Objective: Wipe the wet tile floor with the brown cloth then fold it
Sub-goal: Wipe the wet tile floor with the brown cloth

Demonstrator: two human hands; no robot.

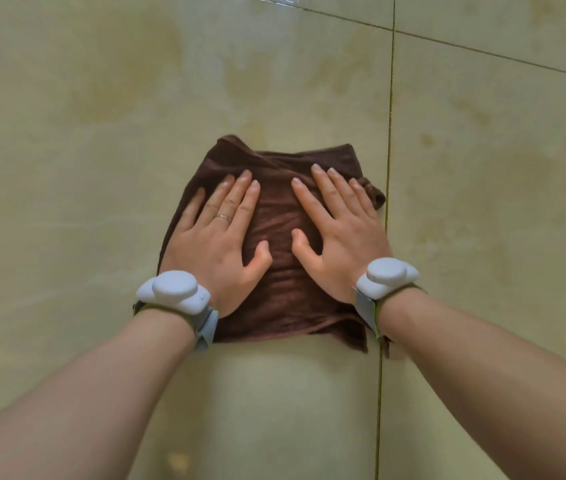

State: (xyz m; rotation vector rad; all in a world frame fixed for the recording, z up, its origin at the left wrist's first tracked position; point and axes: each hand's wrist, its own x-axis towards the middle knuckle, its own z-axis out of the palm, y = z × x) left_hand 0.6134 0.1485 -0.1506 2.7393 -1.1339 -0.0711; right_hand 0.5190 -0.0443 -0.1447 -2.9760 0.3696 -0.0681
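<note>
Item: brown cloth (276, 271). Lies spread on the tile floor (84, 133), just left of the dark grout line (389, 168) that runs from the near edge toward the far one; its right-hand corners reach that line or very nearly. Far edge rumpled and partly turned over on itself; near edge uneven, with one corner trailing toward the grout line. Laid out roughly flat, probably so that a broad face meets the wet surface.

Item: left hand (219, 233). Palm down on the cloth's half farther from the grout line. Fingers straight and slightly spread, thumb angled inward; pressing, not gripping. A ring (223, 218) sits on one finger.

Item: right hand (338, 233). Palm down on the cloth's half nearer the grout line, fingers likewise straight and fanned, holding nothing. The paired flat palms suggest a two-handed push, weight spread so the cloth slides without bunching.

Item: wrist devices. One grey unit on the left wrist (174, 292), one on the right wrist (387, 277), each strapped on.

Item: floor sheen. A glossy streak (285, 0) shows far beyond the cloth, left of the grout line; likely remaining wet.

Status, as judged: wiping in hand; folding not yet begun.
</note>
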